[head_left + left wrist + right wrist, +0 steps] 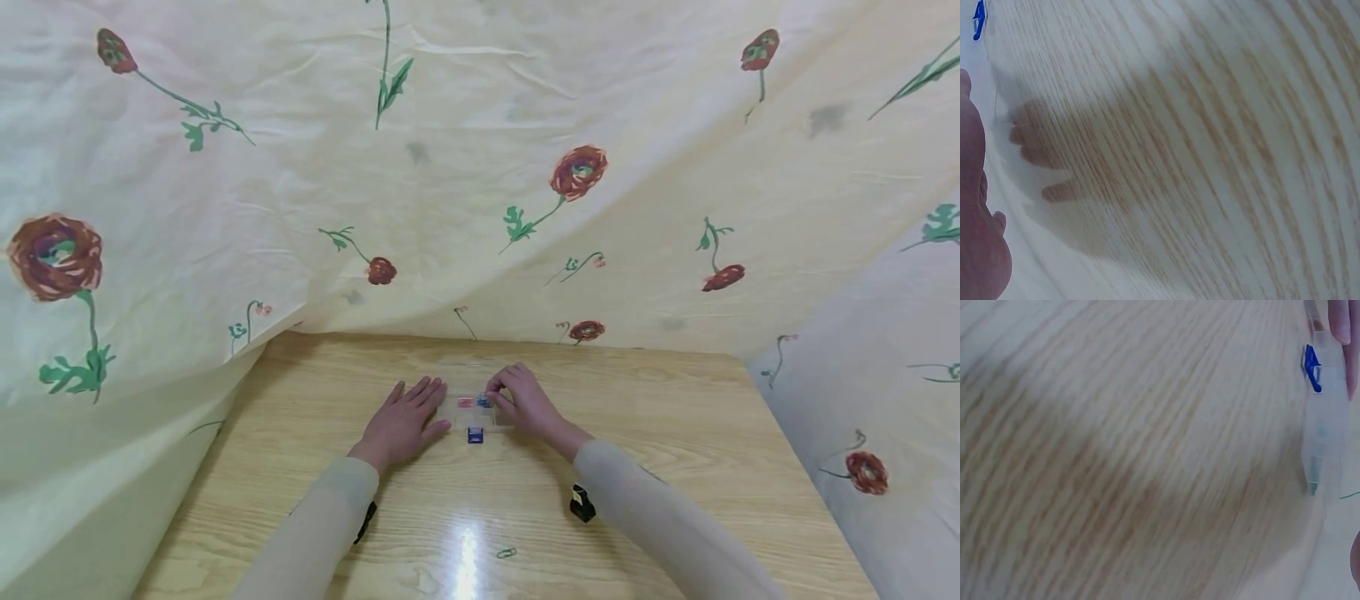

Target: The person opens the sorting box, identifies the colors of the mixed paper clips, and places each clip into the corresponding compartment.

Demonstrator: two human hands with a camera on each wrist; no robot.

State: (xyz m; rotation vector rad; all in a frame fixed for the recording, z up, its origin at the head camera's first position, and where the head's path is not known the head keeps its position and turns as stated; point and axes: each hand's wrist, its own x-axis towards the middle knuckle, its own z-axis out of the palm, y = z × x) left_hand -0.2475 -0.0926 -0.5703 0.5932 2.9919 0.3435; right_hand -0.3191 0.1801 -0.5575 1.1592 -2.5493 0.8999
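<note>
A clear plastic box (pixel 483 421) with compartments sits on the table before both hands. Small pink pieces (pixel 466 402) and blue pieces (pixel 483 402) lie in adjoining compartments, too small to identify. A blue latch (pixel 476 435) marks its front side, also visible in the right wrist view as a blue clasp (pixel 1313 369). My left hand (pixel 405 421) lies flat at the box's left side, fingers straight. Over the right part of the box, my right hand (pixel 525 404) bends its fingers, thumb and index close together beside the blue pieces. Whether they pinch anything is too small to see.
A green paper clip (pixel 506 552) lies on the wooden table (pixel 660 433) near the front. Black wrist cameras hang below the sleeves, the right one (pixel 582 504) plainly visible. A flowered cloth (pixel 450 192) hangs behind the table and down both sides.
</note>
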